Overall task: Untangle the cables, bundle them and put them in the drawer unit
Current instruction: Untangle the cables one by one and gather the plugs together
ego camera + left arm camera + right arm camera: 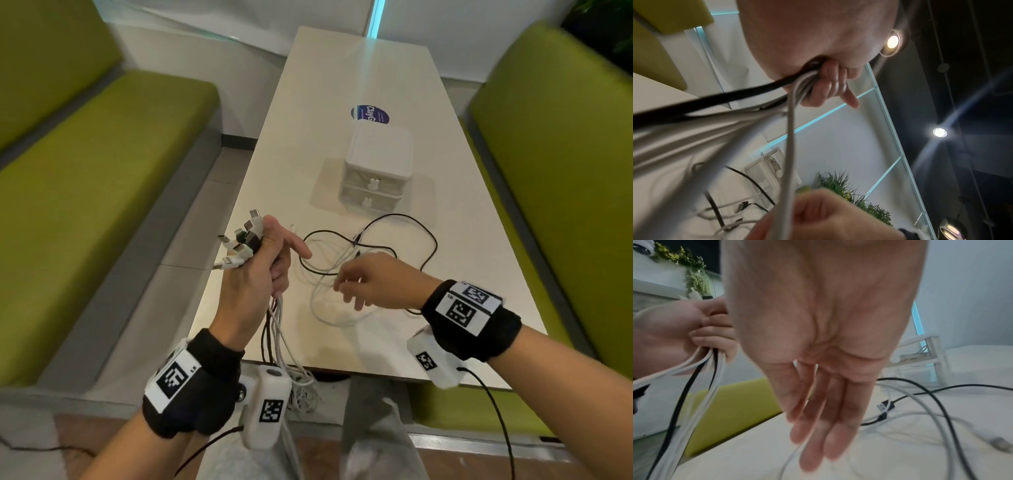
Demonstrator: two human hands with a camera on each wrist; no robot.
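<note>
White and black cables [274, 322] gripped in a fist by the left hand [255, 270] at 8 o'clock of the table [342, 85], plug ends [243, 240] fanned out above the knuckles, index finger pointing free. Strands hanging over the near table edge. Right hand [373, 281] at 5 o'clock, fingers straight and relaxed, holding nothing, hovering above loose loops [370, 246] of black and white cable lying at centre. White drawer unit [376, 171] at 1 o'clock of those loops, both drawers shut. Green benches [102, 154] at 9 and 3 o'clock.
</note>
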